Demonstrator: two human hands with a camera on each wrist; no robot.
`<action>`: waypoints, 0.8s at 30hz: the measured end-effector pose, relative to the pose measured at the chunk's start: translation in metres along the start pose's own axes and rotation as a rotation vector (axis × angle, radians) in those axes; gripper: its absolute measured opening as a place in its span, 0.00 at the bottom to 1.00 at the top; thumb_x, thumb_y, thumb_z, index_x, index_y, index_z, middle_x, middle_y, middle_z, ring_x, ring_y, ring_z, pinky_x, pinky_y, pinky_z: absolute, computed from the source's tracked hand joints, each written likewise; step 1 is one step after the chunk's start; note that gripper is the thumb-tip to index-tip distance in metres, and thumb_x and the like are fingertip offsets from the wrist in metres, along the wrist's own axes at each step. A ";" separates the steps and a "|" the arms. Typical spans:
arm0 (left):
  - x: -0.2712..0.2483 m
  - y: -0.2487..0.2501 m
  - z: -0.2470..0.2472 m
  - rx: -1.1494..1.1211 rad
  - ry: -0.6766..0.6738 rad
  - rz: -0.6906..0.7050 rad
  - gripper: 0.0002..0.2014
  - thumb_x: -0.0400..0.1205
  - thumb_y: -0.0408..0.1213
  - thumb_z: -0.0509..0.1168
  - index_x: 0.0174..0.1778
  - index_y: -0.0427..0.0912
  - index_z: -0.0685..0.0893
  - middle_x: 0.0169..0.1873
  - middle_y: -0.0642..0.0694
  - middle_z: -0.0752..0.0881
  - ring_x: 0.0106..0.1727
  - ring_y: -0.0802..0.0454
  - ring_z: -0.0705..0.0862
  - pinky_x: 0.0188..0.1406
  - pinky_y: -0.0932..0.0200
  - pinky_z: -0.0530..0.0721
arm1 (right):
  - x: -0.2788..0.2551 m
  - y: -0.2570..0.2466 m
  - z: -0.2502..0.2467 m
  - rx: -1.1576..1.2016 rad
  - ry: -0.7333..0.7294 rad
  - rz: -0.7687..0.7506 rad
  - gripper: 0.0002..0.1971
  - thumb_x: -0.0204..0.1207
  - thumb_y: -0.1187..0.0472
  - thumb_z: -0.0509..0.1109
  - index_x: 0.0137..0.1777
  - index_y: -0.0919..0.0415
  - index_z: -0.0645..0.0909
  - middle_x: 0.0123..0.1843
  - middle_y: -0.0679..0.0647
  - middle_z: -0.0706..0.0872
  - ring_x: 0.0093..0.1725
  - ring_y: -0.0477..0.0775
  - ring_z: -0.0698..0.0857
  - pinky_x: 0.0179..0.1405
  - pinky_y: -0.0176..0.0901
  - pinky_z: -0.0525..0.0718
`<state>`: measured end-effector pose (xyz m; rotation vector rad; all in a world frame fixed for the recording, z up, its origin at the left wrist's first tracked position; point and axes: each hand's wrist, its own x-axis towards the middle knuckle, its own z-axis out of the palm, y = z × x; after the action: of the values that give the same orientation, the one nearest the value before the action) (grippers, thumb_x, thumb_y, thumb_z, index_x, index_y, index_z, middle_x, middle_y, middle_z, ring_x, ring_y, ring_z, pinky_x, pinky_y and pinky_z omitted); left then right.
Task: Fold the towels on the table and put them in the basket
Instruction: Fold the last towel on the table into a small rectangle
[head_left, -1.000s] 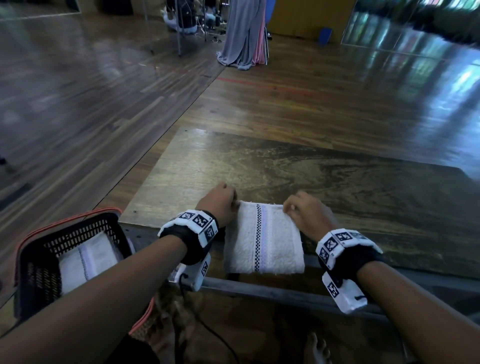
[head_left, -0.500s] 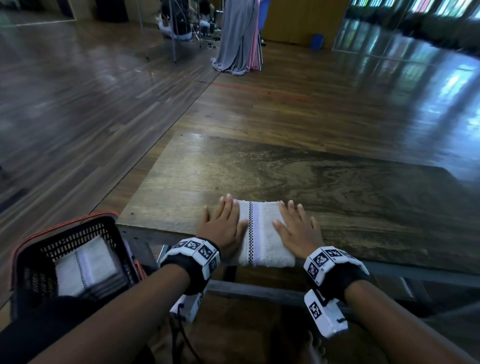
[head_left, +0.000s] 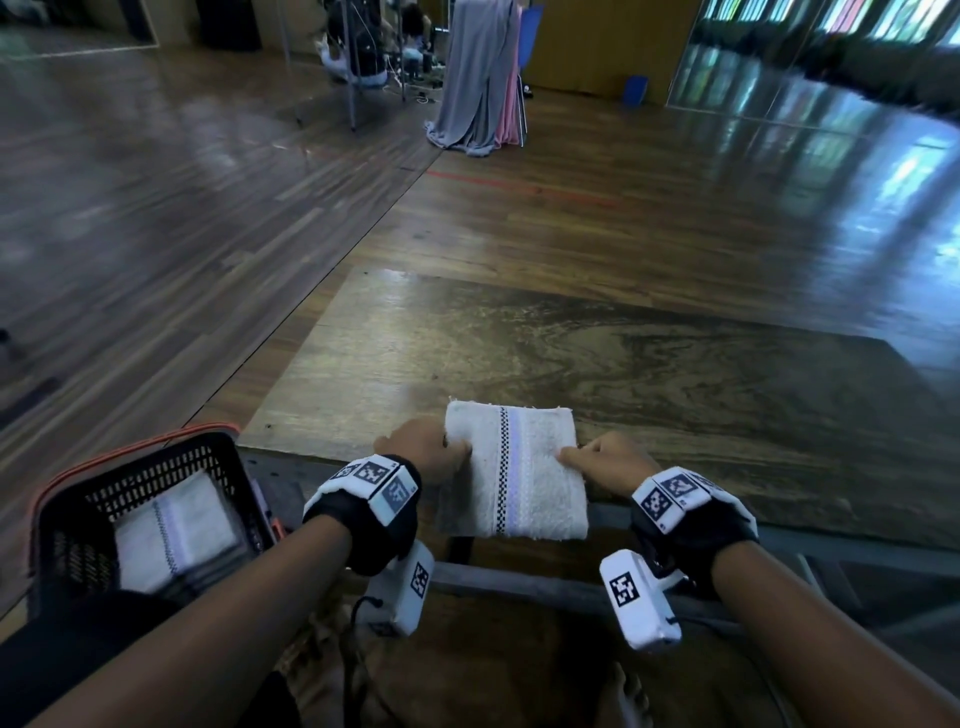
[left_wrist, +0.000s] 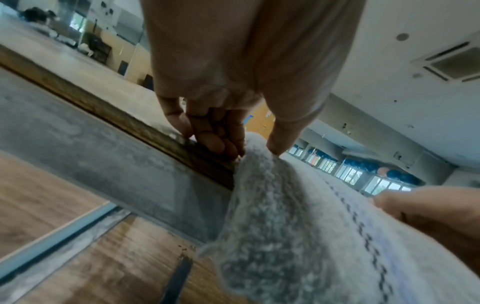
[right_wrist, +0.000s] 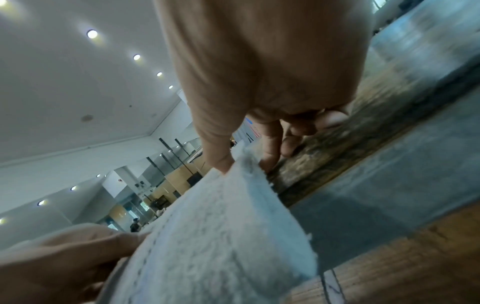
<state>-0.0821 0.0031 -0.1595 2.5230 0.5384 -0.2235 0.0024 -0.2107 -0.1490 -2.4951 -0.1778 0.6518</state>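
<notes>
a: since half a second back, both palms have left the top of the towel (head_left: 514, 467) and gone to its sides. flat pressing then, pinching now.

b: grip?

a: left hand (head_left: 423, 451) pinches the left edge, thumb on top, fingers (left_wrist: 207, 131) curled under by the table lip. right hand (head_left: 610, 460) the same on the right edge, thumb over, fingers below. both narrow, both holding towel.

b: where does the towel sit?

a: folded to a small rectangle at the near edge of the table (head_left: 649, 374), near end hanging over the lip. long axis runs away from the person; the stripe and checker line follow it. the hands flank it across the short axis, roughly midway along.

b: and the basket?

a: basket (head_left: 67, 486) is low and to the left, off the table, just beside the left forearm. one folded towel (head_left: 174, 530) already lies in it. so the carry goes leftward and down, by my reading; left hand is the nearer one and would lead, right would have to cross or let go.

b: risk?

a: judging only: side pinches could let the layers sag open in transit.

b: any writing?

a: no brand or words readable. only black-and-white square marker tags on the wrist bands (head_left: 371, 475). beyond, wood floor, grey cloth (head_left: 478, 78) hanging far off.
</notes>
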 end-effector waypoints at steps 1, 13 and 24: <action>0.000 0.002 -0.001 -0.059 -0.014 0.026 0.18 0.80 0.49 0.61 0.34 0.37 0.82 0.36 0.36 0.85 0.38 0.43 0.83 0.41 0.54 0.79 | 0.001 -0.001 0.000 0.007 0.005 0.010 0.25 0.73 0.48 0.70 0.17 0.55 0.68 0.21 0.50 0.74 0.22 0.48 0.72 0.27 0.41 0.66; -0.040 0.004 0.021 -0.740 -0.119 -0.047 0.03 0.79 0.31 0.65 0.39 0.38 0.82 0.37 0.41 0.83 0.44 0.44 0.82 0.42 0.51 0.80 | -0.064 0.023 0.001 0.475 -0.063 -0.043 0.10 0.75 0.64 0.70 0.55 0.64 0.78 0.48 0.56 0.86 0.49 0.54 0.85 0.55 0.53 0.84; -0.163 -0.049 0.062 -1.011 -0.225 -0.096 0.05 0.80 0.29 0.63 0.44 0.42 0.83 0.34 0.45 0.84 0.33 0.51 0.81 0.26 0.63 0.77 | -0.155 0.081 0.067 0.789 -0.250 0.055 0.20 0.75 0.62 0.70 0.67 0.65 0.76 0.57 0.60 0.87 0.58 0.60 0.83 0.60 0.58 0.77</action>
<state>-0.2534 -0.0467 -0.1921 1.4745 0.5053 -0.1967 -0.1669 -0.2864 -0.1775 -1.6657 0.0556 0.8537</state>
